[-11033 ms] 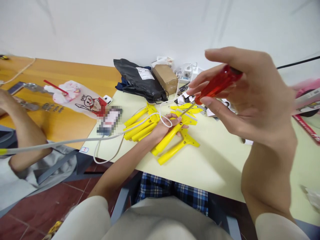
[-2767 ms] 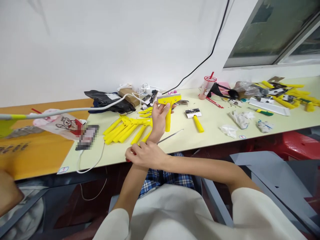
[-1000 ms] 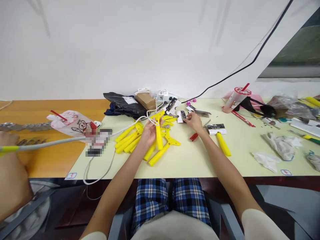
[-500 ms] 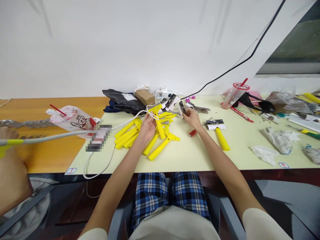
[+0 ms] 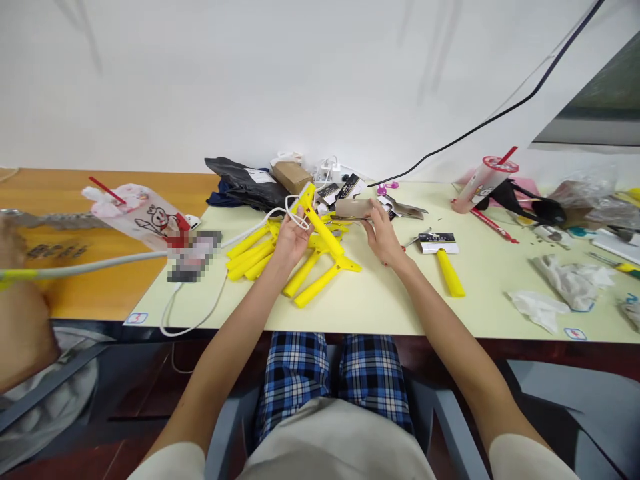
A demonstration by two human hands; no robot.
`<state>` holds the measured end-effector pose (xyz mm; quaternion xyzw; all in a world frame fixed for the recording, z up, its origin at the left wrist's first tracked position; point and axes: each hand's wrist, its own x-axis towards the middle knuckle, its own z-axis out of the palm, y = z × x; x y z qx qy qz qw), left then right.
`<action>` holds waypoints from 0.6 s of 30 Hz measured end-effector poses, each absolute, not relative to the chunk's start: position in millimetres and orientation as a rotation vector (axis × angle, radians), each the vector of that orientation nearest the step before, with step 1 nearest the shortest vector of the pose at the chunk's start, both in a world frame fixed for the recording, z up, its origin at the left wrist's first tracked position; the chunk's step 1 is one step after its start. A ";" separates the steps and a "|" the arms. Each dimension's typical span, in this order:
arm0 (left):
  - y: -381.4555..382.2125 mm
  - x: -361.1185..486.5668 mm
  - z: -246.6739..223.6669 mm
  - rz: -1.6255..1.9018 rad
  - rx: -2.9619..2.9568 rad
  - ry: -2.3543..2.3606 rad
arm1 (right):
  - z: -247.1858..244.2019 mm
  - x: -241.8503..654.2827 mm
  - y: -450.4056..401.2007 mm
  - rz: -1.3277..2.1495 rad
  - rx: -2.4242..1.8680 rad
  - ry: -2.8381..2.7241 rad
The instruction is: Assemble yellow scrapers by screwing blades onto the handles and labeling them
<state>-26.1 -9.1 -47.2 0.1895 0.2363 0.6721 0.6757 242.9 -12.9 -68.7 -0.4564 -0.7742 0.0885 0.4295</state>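
Note:
My left hand [image 5: 294, 239] is closed round a yellow T-shaped scraper handle [image 5: 324, 228], its wide head tilted up and away. A white cable [image 5: 273, 217] loops across that hand's fingers. My right hand [image 5: 383, 235] pinches a flat greyish scraper blade [image 5: 351, 208] just right of the handle's head; the two look close, and I cannot tell if they touch. Below lie several more yellow handles [image 5: 317, 285]. A yellow scraper [image 5: 450, 272] with a black-and-white card over its blade rests to the right. A screwdriver [image 5: 412, 241] is mostly hidden behind my right hand.
Carded blades [image 5: 354, 185] and bare metal blades [image 5: 410, 211] lie at the back. A black bag [image 5: 250, 190] and a brown box [image 5: 291, 177] stand near the wall. Drink cups are left [image 5: 155, 217] and right [image 5: 485, 185]. Another person's arm [image 5: 23, 327] is at far left.
My left hand has raised the yellow handle and turned its head up and to the left. My right hand has turned the blade flat, so its black label no longer shows.

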 end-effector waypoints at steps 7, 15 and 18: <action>-6.7 -33.3 -43.5 1.624 0.397 0.562 | -65.4 236.3 -20.6 0.293 -1.025 -1.988; 3.3 -45.3 -48.0 1.728 0.392 0.511 | -63.5 229.4 -27.8 0.497 -0.931 -1.974; 6.4 -47.8 -50.5 1.751 0.380 0.518 | -62.5 228.4 -28.8 0.573 -0.913 -1.972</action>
